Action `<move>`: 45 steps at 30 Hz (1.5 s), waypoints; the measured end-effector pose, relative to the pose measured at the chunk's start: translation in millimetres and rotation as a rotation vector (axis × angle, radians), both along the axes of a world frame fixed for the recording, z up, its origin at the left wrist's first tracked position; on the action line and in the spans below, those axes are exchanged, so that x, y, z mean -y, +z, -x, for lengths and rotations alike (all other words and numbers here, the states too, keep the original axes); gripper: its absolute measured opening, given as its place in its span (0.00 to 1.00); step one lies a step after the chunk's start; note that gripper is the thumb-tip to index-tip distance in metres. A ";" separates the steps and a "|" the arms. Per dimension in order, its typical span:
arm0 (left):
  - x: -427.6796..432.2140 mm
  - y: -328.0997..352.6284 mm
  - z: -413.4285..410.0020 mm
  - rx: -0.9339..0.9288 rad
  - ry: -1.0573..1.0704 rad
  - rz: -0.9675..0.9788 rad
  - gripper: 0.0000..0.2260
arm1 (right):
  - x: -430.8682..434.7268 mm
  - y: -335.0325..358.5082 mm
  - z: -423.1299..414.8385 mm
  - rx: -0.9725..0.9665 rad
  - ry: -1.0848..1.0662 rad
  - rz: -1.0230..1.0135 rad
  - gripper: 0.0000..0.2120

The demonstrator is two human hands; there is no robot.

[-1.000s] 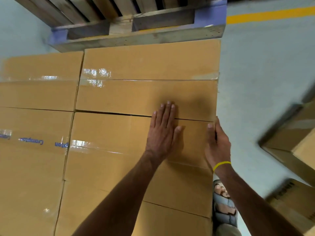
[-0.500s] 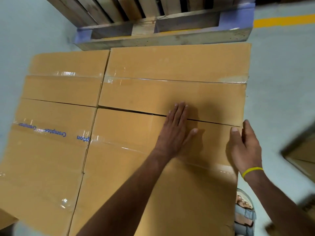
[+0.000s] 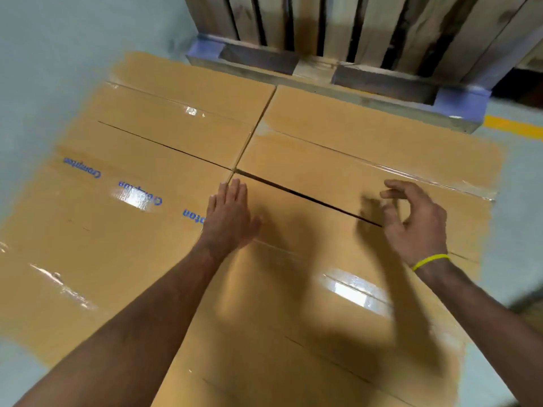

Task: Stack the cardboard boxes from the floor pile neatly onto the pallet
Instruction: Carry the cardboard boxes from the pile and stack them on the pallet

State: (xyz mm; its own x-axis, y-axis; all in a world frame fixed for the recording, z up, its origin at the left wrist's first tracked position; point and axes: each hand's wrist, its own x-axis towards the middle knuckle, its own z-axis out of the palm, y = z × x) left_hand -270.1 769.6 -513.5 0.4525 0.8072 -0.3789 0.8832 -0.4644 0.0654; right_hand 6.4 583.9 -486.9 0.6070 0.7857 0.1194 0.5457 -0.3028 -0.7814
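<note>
Several brown taped cardboard boxes lie flush side by side below me, their tops forming one flat layer. My left hand lies flat, fingers straight, on the top of the near right box, close to the corner where the seams meet. My right hand hovers above the same box near the dark gap to the far right box, fingers loosely spread and holding nothing. A near left box carries blue print. What the boxes rest on is hidden.
A bare wooden pallet with blue-painted blocks lies just beyond the boxes. Grey floor shows to the left and right, with a yellow line at the far right.
My right hand has left the box's right edge and lifted inward over the top. My left hand slid left toward the corner seam. The view swung left and tilted.
</note>
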 end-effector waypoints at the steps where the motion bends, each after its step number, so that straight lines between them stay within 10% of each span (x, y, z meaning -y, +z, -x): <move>1: -5.2 -1.2 3.2 0.012 -0.009 -0.008 0.40 | -24.4 -2.6 -3.7 0.036 0.027 0.000 0.17; 13: -45.3 -64.3 11.0 0.220 0.008 -0.237 0.36 | -247.3 -69.2 -91.5 0.333 0.157 0.366 0.32; 45: -41.2 -66.7 13.7 0.243 -0.017 -0.269 0.34 | -236.8 -84.9 -98.4 0.479 0.273 0.588 0.35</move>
